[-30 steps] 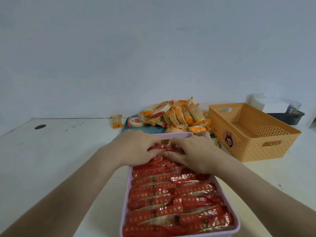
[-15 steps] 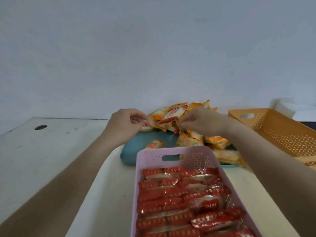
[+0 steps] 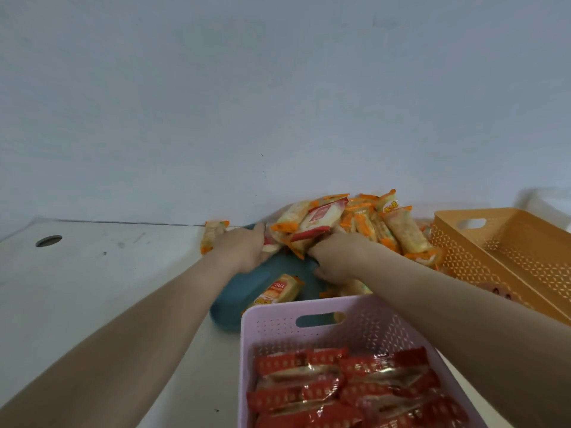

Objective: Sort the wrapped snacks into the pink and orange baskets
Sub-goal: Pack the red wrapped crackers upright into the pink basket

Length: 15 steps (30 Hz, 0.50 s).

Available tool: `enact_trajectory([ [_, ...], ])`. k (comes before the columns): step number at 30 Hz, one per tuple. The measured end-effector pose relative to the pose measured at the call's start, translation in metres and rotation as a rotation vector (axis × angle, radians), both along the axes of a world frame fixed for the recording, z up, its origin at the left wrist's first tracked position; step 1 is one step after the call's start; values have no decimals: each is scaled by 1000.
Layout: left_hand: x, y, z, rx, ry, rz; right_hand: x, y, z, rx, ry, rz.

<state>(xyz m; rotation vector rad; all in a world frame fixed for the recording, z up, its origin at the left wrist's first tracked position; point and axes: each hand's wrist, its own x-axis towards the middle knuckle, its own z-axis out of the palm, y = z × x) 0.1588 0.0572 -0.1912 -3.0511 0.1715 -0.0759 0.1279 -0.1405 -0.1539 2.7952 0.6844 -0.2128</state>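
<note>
Gathering step: right hand's (image 3: 336, 257) fingers curl round packs (image 3: 312, 227) in the mid-frame pile (image 3: 398, 230) — left hand's (image 3: 244, 250) grip unclear. Next: lift them rightward into the orange basket (image 3: 463, 261).

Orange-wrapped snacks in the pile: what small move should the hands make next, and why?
Probably lift a handful right, into the orange basket: the left hand and right hand are at the orange-wrapped snacks, and the pink basket shows only red snacks.

Left hand (image 3: 242, 250) touches and right hand (image 3: 338, 256) grips the pile (image 3: 321, 217) (orange wrappers) on a tray (image 3: 233, 305). Red snacks (image 3: 340, 387) lie in the pink basket (image 3: 272, 329).
</note>
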Motion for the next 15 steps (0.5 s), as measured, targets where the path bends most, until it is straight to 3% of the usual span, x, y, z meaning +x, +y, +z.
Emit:
enact_trajectory([
  [1,-8,-1,5,28,-54,-14,0,-2,2,78,-75,20],
  [3,-28,1,14,-120,-118,4,-5,-6,8,182,-172,61],
  [6,-60,10,29,-557,-185,102,-15,-9,15,242,-194,76],
  [9,-90,11,45,-1010,-197,128,-19,-7,10,275,-101,28],
  [12,-113,8,56,-1049,-228,106,-13,-2,1,114,57,-92],
  [15,-140,3,71,-1145,-230,34,-6,8,0,-19,46,-65],
])
